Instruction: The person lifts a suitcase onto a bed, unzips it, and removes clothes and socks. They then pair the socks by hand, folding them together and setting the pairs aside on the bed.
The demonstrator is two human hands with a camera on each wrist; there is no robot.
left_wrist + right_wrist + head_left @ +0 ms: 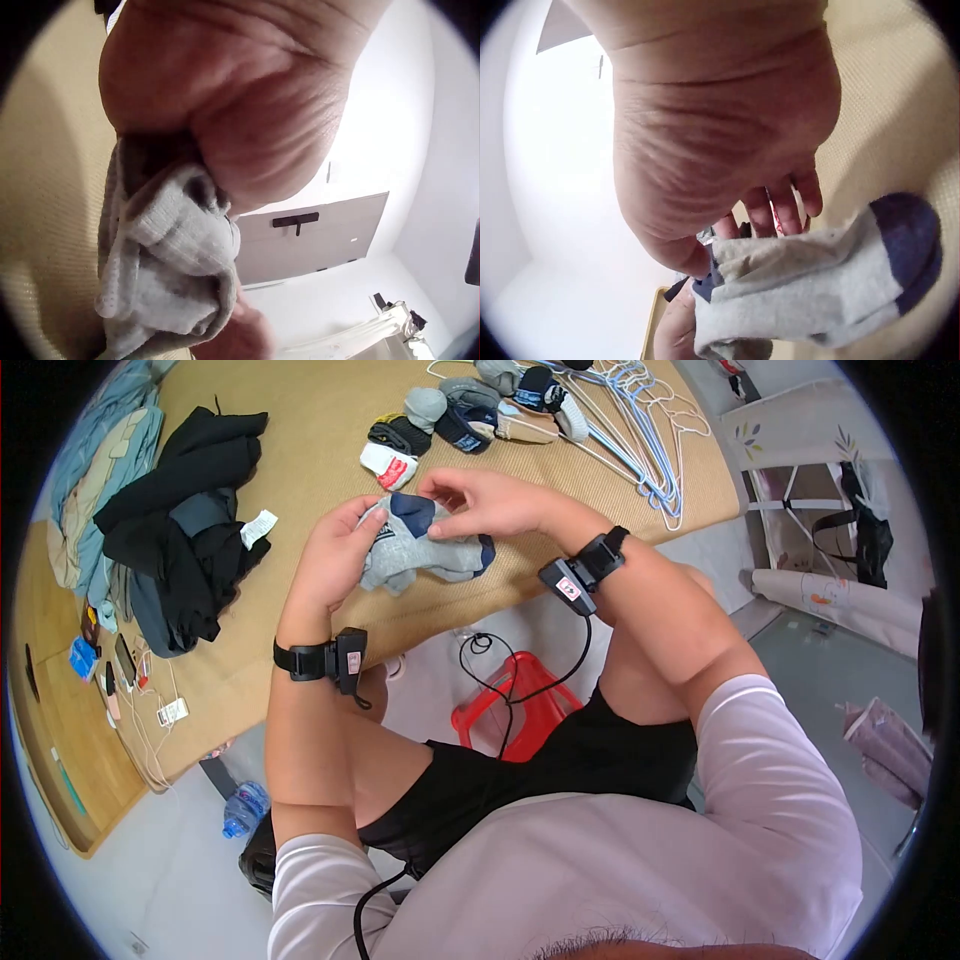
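Observation:
Grey socks (430, 556) with navy heel and toe patches are held up over the near edge of the mat-covered bed. My left hand (335, 555) grips their left end, thumb on top. On the other side, my right hand (487, 502) pinches the cloth by the navy patch between thumb and fingers. In the right wrist view, the grey sock (810, 289) stretches away to its navy toe, below the right palm. Bunched grey sock cloth (176, 262) hangs under the left hand in the left wrist view.
Rolled socks (465, 415) lie just beyond the hands, with a white and red one (388, 465) nearest. Hangers (640, 435) are piled at the far right. Dark clothes (190, 520) lie on the left, near cables and small items. A red stool (535, 710) stands below.

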